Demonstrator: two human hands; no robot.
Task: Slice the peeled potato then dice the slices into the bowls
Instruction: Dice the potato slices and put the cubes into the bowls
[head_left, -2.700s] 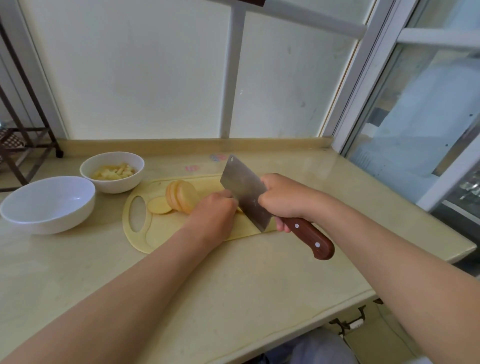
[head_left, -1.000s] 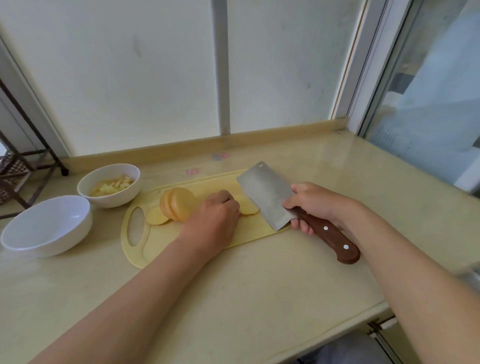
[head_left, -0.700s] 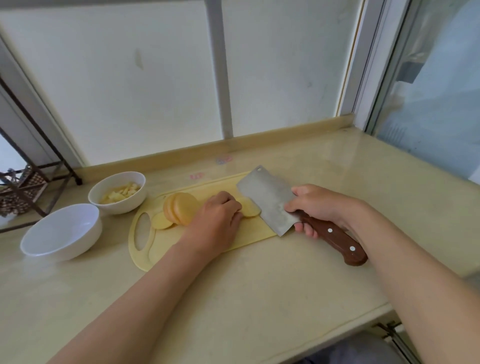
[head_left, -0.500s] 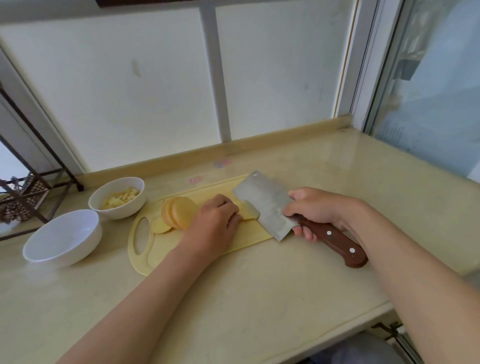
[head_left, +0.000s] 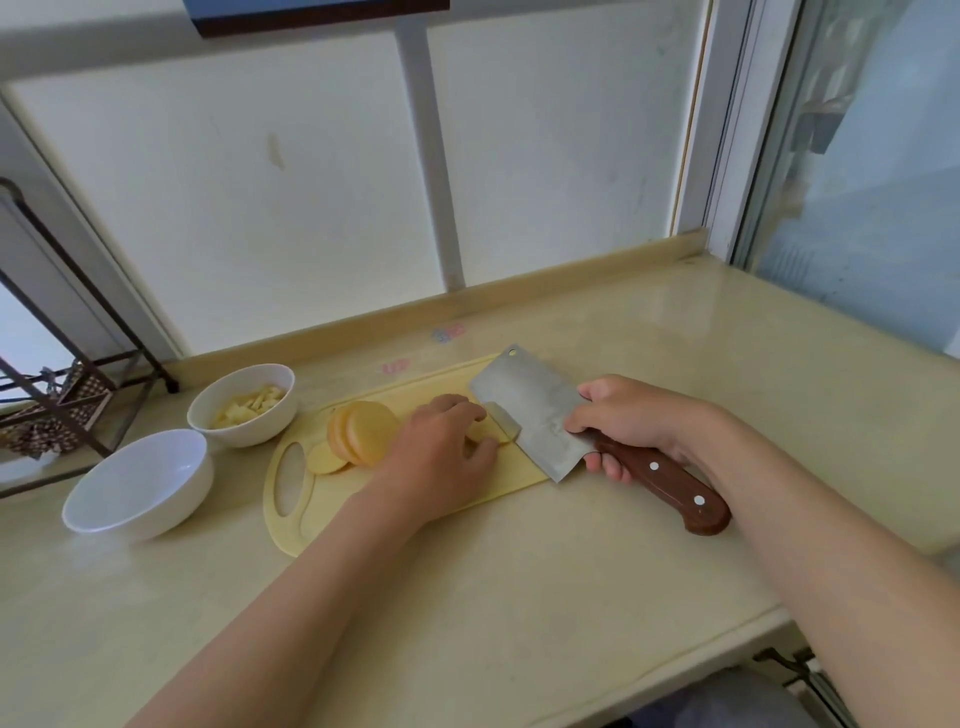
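From the head camera, the right hand (head_left: 631, 421) is wrapped around the wooden handle of the cleaver (head_left: 535, 410), whose blade stands on the cutting board (head_left: 322, 509). The left hand (head_left: 441, 457) presses a potato piece (head_left: 498, 428) with curled fingers beside the blade. Leaning slices (head_left: 363, 431) stand to its left. The small bowl (head_left: 241, 405) holds diced potato; the big bowl (head_left: 140, 483) stands nearer on the counter (head_left: 467, 597).

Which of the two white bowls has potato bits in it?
The smaller bowl, farther back by the cutting board, holds diced potato. The bigger bowl nearer the person has nothing inside.
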